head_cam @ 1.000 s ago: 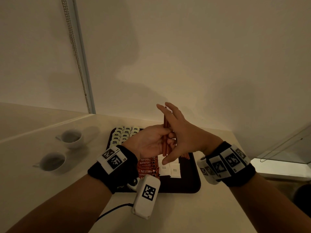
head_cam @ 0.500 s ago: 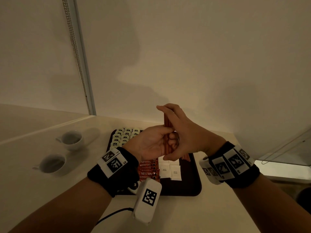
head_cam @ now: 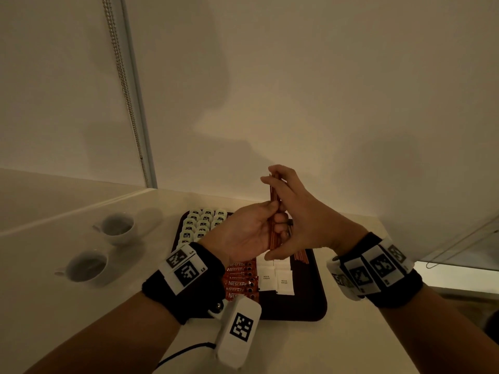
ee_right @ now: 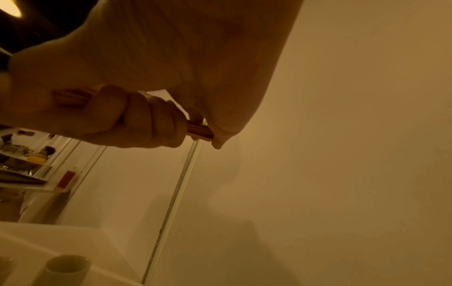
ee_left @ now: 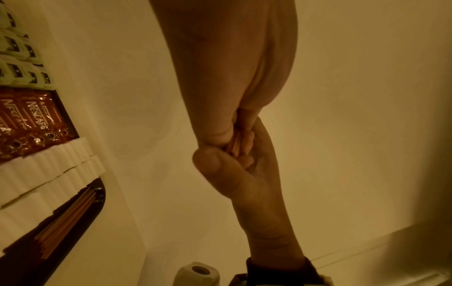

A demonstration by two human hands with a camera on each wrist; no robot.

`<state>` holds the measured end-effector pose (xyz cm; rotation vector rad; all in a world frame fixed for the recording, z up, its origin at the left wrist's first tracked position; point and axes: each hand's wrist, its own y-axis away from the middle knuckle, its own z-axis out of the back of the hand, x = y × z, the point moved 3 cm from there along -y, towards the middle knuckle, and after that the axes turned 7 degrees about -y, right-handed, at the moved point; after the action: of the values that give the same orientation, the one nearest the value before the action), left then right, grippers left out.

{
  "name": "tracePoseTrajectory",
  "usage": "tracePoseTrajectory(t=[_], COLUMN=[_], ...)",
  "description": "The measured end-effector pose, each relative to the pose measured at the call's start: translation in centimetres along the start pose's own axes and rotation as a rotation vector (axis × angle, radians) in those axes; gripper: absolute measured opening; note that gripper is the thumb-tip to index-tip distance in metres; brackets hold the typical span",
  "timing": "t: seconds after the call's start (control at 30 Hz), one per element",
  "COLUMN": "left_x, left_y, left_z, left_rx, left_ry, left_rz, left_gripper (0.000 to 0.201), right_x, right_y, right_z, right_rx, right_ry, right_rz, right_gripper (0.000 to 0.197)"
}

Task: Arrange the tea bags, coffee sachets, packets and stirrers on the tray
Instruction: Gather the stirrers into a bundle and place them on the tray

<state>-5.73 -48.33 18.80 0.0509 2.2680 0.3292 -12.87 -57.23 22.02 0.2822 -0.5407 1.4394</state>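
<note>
My left hand [head_cam: 278, 215] grips a bundle of thin brown stirrers [head_cam: 272, 195] upright above the dark tray [head_cam: 310, 306]. My right hand [head_cam: 299, 211] closes on the bundle lengthwise, fingertips bent over its top end and thumb under its lower end. In the right wrist view the stirrers' end [ee_right: 199, 129] meets a right fingertip. On the tray lie tea bags [head_cam: 205, 220] at the back left, red coffee sachets [head_cam: 239, 282] in front of them, white sugar packets [head_cam: 275, 279] in the middle and more stirrers [head_cam: 299, 256] on the right.
Two white cups [head_cam: 118, 228] [head_cam: 85, 268] stand on the counter left of the tray. A wall rises close behind the tray, and a bead chain [head_cam: 127, 98] hangs by the frame at the left. A glass shelf [head_cam: 459, 247] juts out at the right.
My right fingers, straight beside the bundle a second ago, have bent over its top end. Both hands have stayed over the tray with the stirrers upright.
</note>
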Motion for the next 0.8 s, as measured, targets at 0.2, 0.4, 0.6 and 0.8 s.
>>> tracePoseTrajectory(t=[0.2, 0.4, 0.6, 0.8], left_x=[-0.6, -0.1, 0.1, -0.3], left_y=[0.1, -0.2, -0.6, -1.3], left_z=[0.3, 0.2, 0.1, 0.5], left_rx=[0.054, 0.036, 0.061, 0.085], left_ry=[-0.079, -0.063, -0.065, -0.196], left_rz=[0.027, 0.035, 0.031, -0.018], left_gripper=[0.024, 0.025, 0.021, 0.022], right_x=[-0.2, -0.8, -1.4, -3.5], right_y=[0.0, 0.2, 0.3, 1.1], right_z=[0.0, -0.1, -0.4, -1.4], right_rx=[0.021, 0.032, 0.022, -0.224], right_ry=[0.008, 0.0, 0.023, -1.096], right_rz=[0.033, 0.031, 0.045, -0.331], right_gripper=[0.132, 0.129, 0.132, 0.086])
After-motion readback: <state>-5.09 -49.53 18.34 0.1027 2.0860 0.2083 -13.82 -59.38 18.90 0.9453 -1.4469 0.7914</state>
